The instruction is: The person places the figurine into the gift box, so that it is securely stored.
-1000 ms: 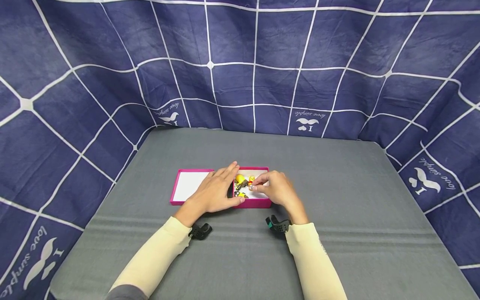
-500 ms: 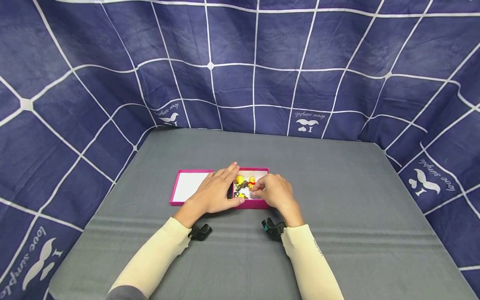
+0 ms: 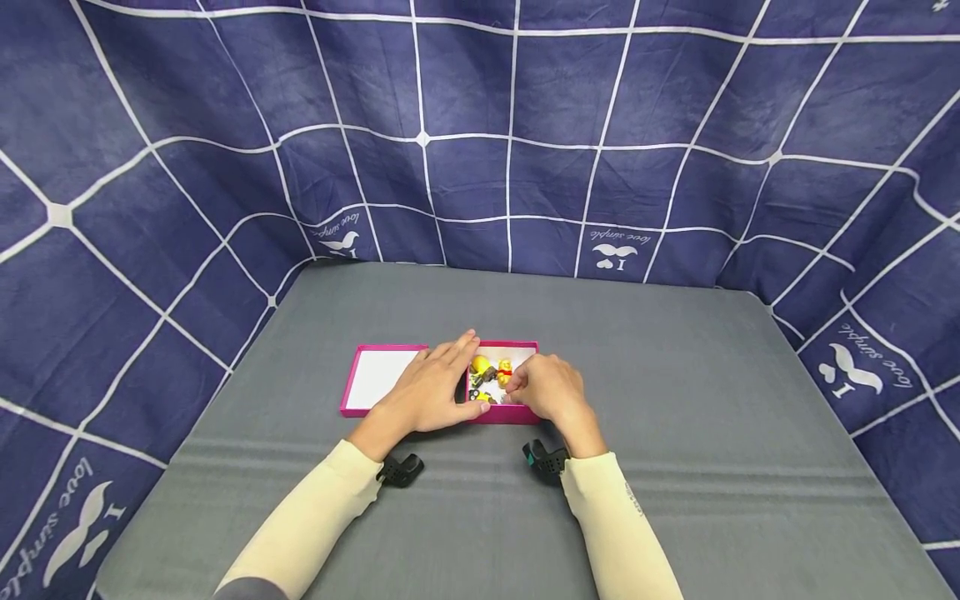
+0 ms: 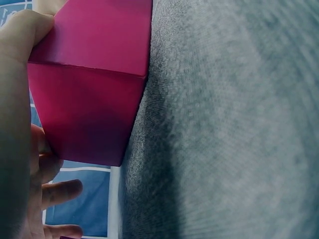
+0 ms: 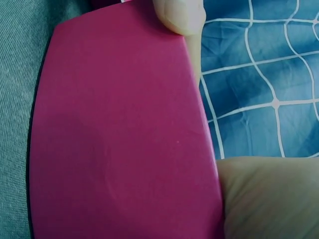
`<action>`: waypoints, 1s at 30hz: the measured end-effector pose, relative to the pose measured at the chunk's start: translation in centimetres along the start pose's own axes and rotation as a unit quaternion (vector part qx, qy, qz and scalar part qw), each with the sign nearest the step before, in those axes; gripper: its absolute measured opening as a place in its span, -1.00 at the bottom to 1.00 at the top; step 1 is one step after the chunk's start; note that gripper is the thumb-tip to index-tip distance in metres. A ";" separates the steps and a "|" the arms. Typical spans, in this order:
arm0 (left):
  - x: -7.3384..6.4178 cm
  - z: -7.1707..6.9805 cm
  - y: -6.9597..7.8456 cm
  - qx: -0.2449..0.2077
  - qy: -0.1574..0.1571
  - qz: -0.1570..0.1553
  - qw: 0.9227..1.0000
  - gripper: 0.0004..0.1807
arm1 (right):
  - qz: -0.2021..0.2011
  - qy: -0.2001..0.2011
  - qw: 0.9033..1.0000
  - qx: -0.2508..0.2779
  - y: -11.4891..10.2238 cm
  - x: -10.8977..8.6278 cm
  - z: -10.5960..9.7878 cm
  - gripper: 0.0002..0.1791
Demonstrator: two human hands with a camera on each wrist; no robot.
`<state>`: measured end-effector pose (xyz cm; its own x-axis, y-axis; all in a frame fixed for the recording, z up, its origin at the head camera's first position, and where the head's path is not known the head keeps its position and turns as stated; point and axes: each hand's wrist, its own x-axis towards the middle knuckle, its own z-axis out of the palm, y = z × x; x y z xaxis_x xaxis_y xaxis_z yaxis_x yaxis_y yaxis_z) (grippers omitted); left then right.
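A pink box [image 3: 502, 415] with a white inside stands in the middle of the grey table. My left hand [image 3: 431, 389] rests along its left side, fingers straight and thumb at the near rim. Inside lie a yellow figure with a red band [image 3: 505, 373], a round yellow piece [image 3: 480, 364], a brown piece [image 3: 490, 375] and a yellow-and-black piece [image 3: 481, 397]. My right hand [image 3: 553, 388] reaches over the right wall, thumb and fingers pinching a small greyish piece [image 3: 504, 399] low in the near right part. Its kind is too small to tell.
A shallow white tray or lid with a pink rim [image 3: 381, 381] lies just left of the box, partly under my left hand. Grey cloth [image 3: 675, 400] covers the table. A dark blue curtain [image 3: 555, 100] with white lines hangs behind and at both sides.
My right hand has drawn nearer inside the box, carrying the small greyish piece toward the near wall and baring the yellow figure. My left hand stays put.
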<state>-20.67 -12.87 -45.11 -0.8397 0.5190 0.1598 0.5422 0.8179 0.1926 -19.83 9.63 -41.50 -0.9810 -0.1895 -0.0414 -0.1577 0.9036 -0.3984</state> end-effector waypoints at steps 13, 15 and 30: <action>-0.1 -0.1 0.2 -0.004 0.009 -0.001 1.000 0.13 | 0.011 -0.017 0.999 -0.035 -0.5 0.1 -0.2 -0.81; -0.2 -0.1 0.2 -0.002 0.007 -0.004 1.000 0.12 | 0.009 -0.018 0.999 -0.040 -0.5 0.1 -0.3 -0.79; -0.2 0.0 0.3 0.004 0.002 -0.004 1.000 0.13 | 0.008 -0.027 0.999 -0.042 -0.3 -0.1 -0.3 -0.94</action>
<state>-20.36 -12.75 -45.09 -0.8439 0.5113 0.1625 0.5351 0.8241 0.1859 -19.76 9.49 -41.08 -0.9762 -0.1940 -0.0967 -0.1542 0.9352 -0.3188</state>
